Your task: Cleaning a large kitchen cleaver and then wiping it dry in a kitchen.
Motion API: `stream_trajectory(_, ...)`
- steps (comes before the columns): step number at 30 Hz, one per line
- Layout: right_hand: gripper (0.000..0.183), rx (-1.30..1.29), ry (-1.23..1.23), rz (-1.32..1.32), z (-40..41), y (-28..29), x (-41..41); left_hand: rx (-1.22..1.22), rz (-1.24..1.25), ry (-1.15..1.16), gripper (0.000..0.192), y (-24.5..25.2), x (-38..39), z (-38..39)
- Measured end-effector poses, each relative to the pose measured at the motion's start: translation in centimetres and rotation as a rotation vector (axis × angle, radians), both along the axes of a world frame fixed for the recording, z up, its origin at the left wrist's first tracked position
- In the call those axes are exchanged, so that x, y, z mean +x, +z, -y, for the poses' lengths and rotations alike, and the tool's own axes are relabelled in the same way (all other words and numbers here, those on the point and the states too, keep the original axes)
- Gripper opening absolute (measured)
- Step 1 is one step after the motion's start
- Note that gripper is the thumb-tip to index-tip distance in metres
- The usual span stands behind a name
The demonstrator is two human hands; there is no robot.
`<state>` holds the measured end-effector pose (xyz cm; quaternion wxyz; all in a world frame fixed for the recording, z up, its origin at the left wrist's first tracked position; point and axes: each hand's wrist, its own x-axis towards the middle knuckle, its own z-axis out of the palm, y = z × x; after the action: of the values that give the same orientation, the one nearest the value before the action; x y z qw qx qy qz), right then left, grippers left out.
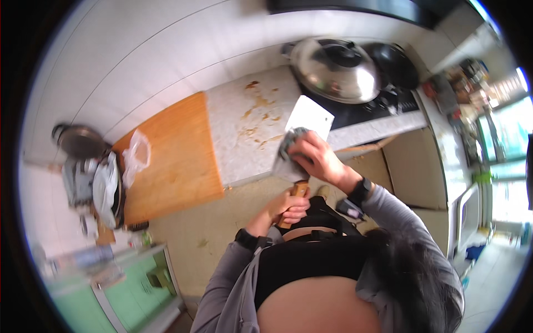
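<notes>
My left hand (290,208) grips the wooden handle (300,189) of a cleaver, whose broad metal blade (310,114) points up and away from me. In my right hand (318,156) is a bunched grey-green cloth (291,141), pressed on the face of the blade. Both hands are in front of my body, near the counter's front edge. Behind the blade, the pale countertop (227,137) shows brown wet stains (260,102). A wooden board (175,166) lies on the counter to the left, with a crumpled clear plastic bag (136,156) on its left part.
A lidded steel wok (335,70) and a dark pan (393,66) sit on the black stove (349,118) at the back right. Bags (106,191) and a round pan (81,141) are left of the board. An open cabinet (414,166) lies below the stove; a green-fronted cabinet (137,287) is lower left.
</notes>
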<state>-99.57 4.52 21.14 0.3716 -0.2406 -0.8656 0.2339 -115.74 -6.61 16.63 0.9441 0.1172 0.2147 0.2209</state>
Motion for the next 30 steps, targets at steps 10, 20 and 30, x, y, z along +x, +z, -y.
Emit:
stream_trajectory(10, 0.017, -0.041, -0.579, -0.11, -3.3, 0.0, 4.4, -0.008, -0.085, -0.106, 0.013, 0.6, 2.9, -0.4)
stream_trajectory(20, 0.015, -0.056, -0.709, -0.218, -3.4, 1.3, 19.7, 0.053, -0.107, -0.196, 0.013, 2.9, 15.4, -3.1)
stream_trajectory(30, 0.02, -0.126, -0.606, -0.208, 3.6, 0.4, 34.5, 0.022, -0.163, -0.285, 0.011, 4.2, 31.6, -7.4)
